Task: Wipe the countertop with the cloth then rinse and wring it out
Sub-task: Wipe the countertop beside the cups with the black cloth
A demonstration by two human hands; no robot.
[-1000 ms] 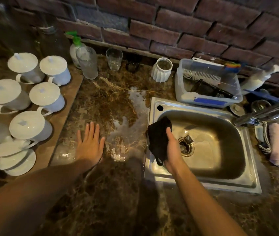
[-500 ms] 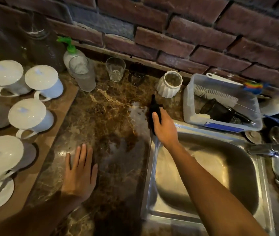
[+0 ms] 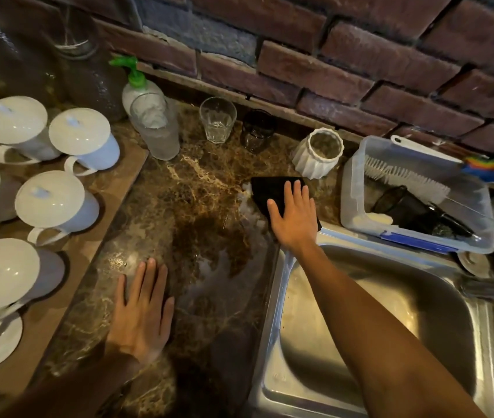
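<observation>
A brown marbled countertop (image 3: 161, 212) fills the middle of the frame, with a wet, pale sheen across its centre. A steel sink (image 3: 272, 312) takes up the lower right, and a red brick wall (image 3: 360, 55) runs along the top. On a tan board at the left edge stand several white lidded cups (image 3: 55, 203). At the right, just above the sink, a clear plastic tub (image 3: 357, 218) holds a bottle brush (image 3: 405, 179) and dark items. Along the wall stand a green-pump soap bottle (image 3: 137, 86), a frosted tumbler (image 3: 156, 131), a clear glass (image 3: 218, 119), a dark glass (image 3: 256, 131) and a white ribbed pot (image 3: 318, 153).

The black cloth (image 3: 269, 188) lies flat on the countertop at centre right, just below the ribbed pot and beside the sink's upper left corner. The right hand (image 3: 295, 217) presses down on it with straight, spread fingers, not clenched. The left hand (image 3: 143, 309) rests flat and relaxed on the countertop at lower centre, holding nothing.
</observation>
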